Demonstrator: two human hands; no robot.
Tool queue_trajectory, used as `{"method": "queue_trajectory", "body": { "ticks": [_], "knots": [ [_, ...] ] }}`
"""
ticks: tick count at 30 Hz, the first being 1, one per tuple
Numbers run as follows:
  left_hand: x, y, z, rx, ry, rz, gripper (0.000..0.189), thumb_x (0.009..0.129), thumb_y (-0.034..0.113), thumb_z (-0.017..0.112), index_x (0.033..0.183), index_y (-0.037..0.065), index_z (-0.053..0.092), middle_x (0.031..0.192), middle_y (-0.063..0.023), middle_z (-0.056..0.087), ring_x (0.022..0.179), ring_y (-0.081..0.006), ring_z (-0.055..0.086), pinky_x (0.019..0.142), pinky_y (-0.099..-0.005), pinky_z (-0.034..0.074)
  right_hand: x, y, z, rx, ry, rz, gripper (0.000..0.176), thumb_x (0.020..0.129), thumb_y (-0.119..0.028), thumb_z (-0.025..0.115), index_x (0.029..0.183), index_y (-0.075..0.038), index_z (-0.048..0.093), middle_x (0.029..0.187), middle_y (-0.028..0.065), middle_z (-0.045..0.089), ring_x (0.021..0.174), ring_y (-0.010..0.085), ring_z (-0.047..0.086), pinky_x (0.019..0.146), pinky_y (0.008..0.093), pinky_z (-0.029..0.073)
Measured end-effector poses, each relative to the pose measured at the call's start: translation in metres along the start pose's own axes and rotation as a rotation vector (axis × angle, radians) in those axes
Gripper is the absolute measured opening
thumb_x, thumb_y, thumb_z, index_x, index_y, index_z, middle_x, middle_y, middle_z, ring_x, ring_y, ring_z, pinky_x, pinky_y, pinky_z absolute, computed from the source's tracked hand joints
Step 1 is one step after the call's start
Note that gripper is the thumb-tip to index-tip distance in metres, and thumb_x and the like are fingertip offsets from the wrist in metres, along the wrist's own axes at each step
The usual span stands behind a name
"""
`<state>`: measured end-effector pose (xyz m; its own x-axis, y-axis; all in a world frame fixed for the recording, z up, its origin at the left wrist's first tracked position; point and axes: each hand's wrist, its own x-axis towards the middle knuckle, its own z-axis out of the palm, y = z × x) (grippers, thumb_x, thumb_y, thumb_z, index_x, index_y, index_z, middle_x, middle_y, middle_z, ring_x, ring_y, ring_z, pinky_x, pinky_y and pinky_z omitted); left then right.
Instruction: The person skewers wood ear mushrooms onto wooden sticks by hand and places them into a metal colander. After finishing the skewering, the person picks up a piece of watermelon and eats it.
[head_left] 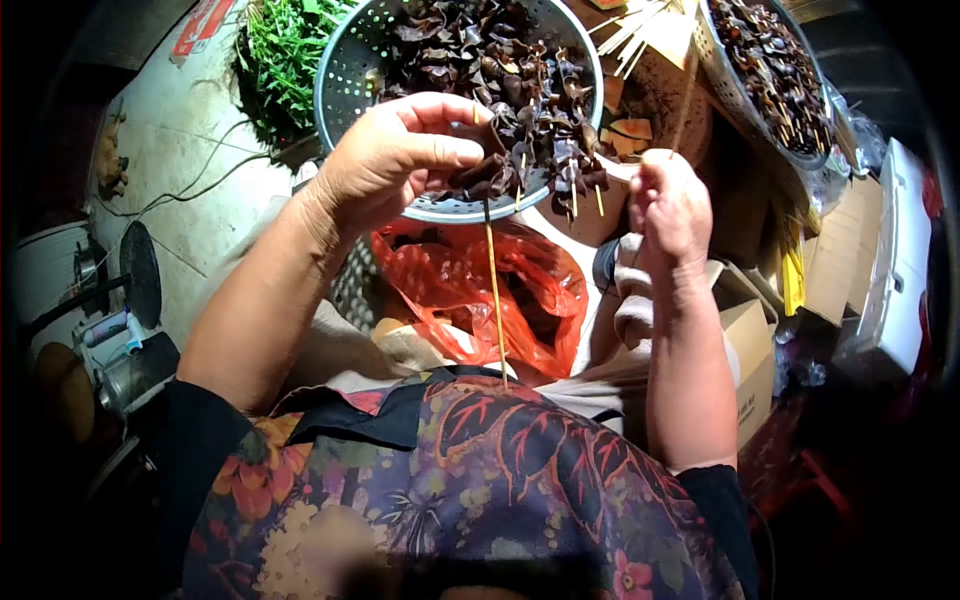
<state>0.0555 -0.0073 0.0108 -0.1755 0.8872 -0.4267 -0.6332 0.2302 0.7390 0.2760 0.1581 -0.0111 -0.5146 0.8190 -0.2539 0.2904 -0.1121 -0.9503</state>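
My left hand (405, 155) is closed on a dark, wrinkled wood ear mushroom (485, 180) at the near rim of a grey metal colander (335, 100). A thin bamboo skewer (495, 290) runs down from that mushroom towards my shirt; whether my fingers also grip it is hidden. Right of the colander, my right hand (672, 205) is raised with its fingers pinched together. A thin pale line shows near its fingertips, but I cannot make out what they hold. Dark wood ear mushrooms (450, 60) fill the colander, and skewered ones (570, 165) lie over its right rim.
Below the colander sits a red plastic bag (480, 285). A second colander (715, 60) of skewered mushrooms stands at upper right, near loose skewers (635, 35). Green leafy vegetables (290, 65) lie at upper left. Cardboard (845, 240) and a white foam box (885, 270) stand at right.
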Motion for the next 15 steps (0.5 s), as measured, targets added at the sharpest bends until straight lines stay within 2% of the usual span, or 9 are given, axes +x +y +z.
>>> {"method": "queue_trajectory", "body": {
  "ticks": [1,2,3,4,6,7,9,13,15],
  "knots": [
    [-0.007,-0.002,0.005,-0.022,0.002,-0.012,0.033,0.074,-0.006,0.063,0.106,0.001,0.055,0.099,-0.0100,0.061,0.090,-0.0194,0.061,0.085,-0.0313,0.050,-0.002,-0.006,-0.006,0.128,0.094,0.211,0.021,0.088,-0.021,0.053,0.076,-0.004,0.057,0.061,-0.0004,0.053,0.055,0.0078,0.048,0.054,0.0221,0.040],
    [-0.014,-0.004,0.009,-0.028,0.000,-0.011,0.033,0.074,-0.006,0.062,0.106,0.001,0.055,0.099,-0.0102,0.061,0.090,-0.0196,0.061,0.085,-0.0318,0.050,0.005,0.010,-0.020,-0.125,0.112,0.066,0.026,0.088,-0.025,0.053,0.077,-0.002,0.058,0.061,-0.0002,0.055,0.056,0.0098,0.050,0.055,0.0224,0.041],
    [-0.020,-0.006,0.013,-0.033,-0.003,-0.009,0.033,0.075,-0.006,0.062,0.106,0.001,0.055,0.099,-0.0104,0.061,0.090,-0.0199,0.061,0.084,-0.0323,0.050,0.005,0.016,-0.024,-0.111,0.119,0.135,0.021,0.084,-0.022,0.057,0.087,-0.001,0.059,0.069,0.0015,0.058,0.060,0.0097,0.052,0.060,0.0216,0.042],
    [-0.027,-0.008,0.017,-0.053,-0.013,-0.023,0.032,0.075,-0.006,0.062,0.105,0.001,0.055,0.099,-0.0103,0.061,0.090,-0.0203,0.061,0.082,-0.0333,0.051,0.002,0.026,-0.024,-0.181,0.139,0.011,0.020,0.082,-0.018,0.058,0.094,-0.002,0.058,0.073,0.0020,0.059,0.063,0.0093,0.052,0.062,0.0218,0.044],
    [-0.039,-0.017,0.024,-0.115,0.011,0.025,0.030,0.076,-0.005,0.061,0.105,0.002,0.055,0.099,-0.0102,0.061,0.089,-0.0203,0.062,0.081,-0.0341,0.052,-0.010,0.033,-0.024,-0.313,0.133,-0.108,0.036,0.075,-0.009,0.059,0.111,-0.005,0.055,0.083,0.0031,0.059,0.071,0.0089,0.053,0.070,0.0228,0.046],
    [-0.047,-0.021,0.025,-0.133,0.041,0.050,0.030,0.077,-0.004,0.061,0.105,0.002,0.055,0.099,-0.0102,0.061,0.088,-0.0203,0.062,0.081,-0.0343,0.052,-0.028,0.012,-0.013,-0.224,0.077,-0.037,0.037,0.076,0.001,0.057,0.113,0.001,0.052,0.083,0.0033,0.057,0.072,0.0061,0.050,0.067,0.0177,0.042],
    [-0.065,-0.029,0.032,-0.134,0.203,0.092,0.028,0.080,-0.003,0.059,0.107,-0.001,0.054,0.098,-0.0111,0.061,0.087,-0.0206,0.062,0.082,-0.0357,0.053,-0.063,-0.003,-0.001,0.031,-0.171,0.062,0.034,0.080,-0.007,0.060,0.112,0.000,0.053,0.082,0.0029,0.060,0.068,0.0043,0.050,0.060,0.0162,0.040],
    [-0.089,-0.056,0.022,-0.150,0.301,0.218,0.024,0.083,-0.004,0.055,0.106,-0.004,0.053,0.097,-0.0116,0.061,0.087,-0.0205,0.062,0.080,-0.0357,0.054,-0.135,0.008,0.020,0.062,-0.620,0.182,0.027,0.087,-0.021,0.059,0.105,-0.002,0.060,0.080,0.0005,0.063,0.056,0.0025,0.048,0.047,0.0154,0.033],
    [-0.104,-0.065,0.018,-0.103,0.354,0.227,0.022,0.085,-0.004,0.053,0.106,-0.002,0.054,0.097,-0.0099,0.061,0.086,-0.0188,0.062,0.080,-0.0345,0.054,-0.166,-0.007,0.022,0.220,-0.668,0.469,0.024,0.088,-0.020,0.058,0.103,-0.002,0.061,0.080,0.0010,0.063,0.058,0.0027,0.049,0.047,0.0151,0.033]
  ]
}}
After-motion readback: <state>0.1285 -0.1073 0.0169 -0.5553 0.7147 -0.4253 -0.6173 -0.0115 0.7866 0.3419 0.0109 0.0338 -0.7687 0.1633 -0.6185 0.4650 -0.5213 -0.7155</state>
